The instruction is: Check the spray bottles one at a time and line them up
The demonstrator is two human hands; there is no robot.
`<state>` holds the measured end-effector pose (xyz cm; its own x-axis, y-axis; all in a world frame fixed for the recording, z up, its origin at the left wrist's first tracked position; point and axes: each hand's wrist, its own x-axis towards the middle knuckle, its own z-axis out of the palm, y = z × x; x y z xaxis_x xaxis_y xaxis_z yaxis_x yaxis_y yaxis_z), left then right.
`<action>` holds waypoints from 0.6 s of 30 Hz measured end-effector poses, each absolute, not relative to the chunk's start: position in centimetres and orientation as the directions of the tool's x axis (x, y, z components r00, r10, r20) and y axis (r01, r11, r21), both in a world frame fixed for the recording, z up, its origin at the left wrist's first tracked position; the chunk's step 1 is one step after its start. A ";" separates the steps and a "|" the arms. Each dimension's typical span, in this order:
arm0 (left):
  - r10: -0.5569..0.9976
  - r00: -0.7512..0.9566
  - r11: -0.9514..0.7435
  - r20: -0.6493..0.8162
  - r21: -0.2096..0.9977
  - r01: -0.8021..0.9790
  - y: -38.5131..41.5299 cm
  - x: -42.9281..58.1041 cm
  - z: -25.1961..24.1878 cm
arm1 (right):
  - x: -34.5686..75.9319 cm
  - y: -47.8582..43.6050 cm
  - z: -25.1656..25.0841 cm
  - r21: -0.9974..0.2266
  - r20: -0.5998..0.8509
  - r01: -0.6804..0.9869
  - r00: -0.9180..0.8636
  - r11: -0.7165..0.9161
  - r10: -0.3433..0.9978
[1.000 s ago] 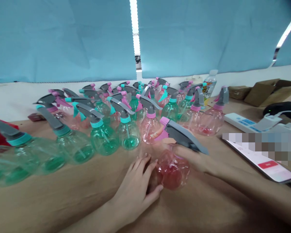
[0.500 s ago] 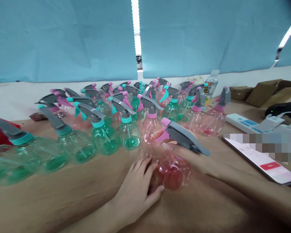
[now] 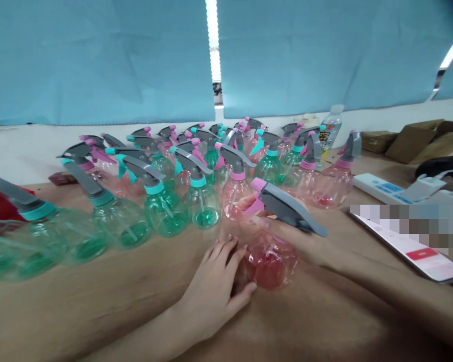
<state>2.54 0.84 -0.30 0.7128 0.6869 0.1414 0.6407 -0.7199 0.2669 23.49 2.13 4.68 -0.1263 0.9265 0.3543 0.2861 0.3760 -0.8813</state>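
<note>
A translucent pink spray bottle with a grey and pink trigger head stands upright on the wooden table in front of me. My right hand is closed around its neck, just under the head; the grey top part hides some of those fingers. Against or very near the bottle's left side rests my left hand, palm down, thumb apart and fingers loosely bent. Whether its fingertips touch the bottle is unclear. Just behind stand another pink spray bottle and a green spray bottle.
Several more green and pink spray bottles crowd the back and left of the table. To the right lie a phone, a white power strip with plugs, and a cardboard box. A labelled drink bottle stands by the wall.
The whole view has shifted slightly, so things sit a little higher in it. Both hands keep nearly the same pose at the pink spray bottle.
</note>
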 end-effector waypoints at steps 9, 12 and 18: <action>0.686 0.710 -0.722 0.159 0.268 0.638 0.9 2.5 -0.4 | 23.6 2.0 4.6 -0.829 0.427 0.391 -0.018 0.399 0.904; 0.689 0.708 -0.719 0.155 0.270 0.640 0.9 2.6 -0.3 | 23.6 1.9 5.0 -0.841 0.409 0.355 -0.077 0.409 0.909; 0.696 0.709 -0.710 0.116 0.259 0.655 0.9 2.7 0.0 | 23.7 2.1 4.3 -0.882 0.340 0.318 -0.083 0.348 0.937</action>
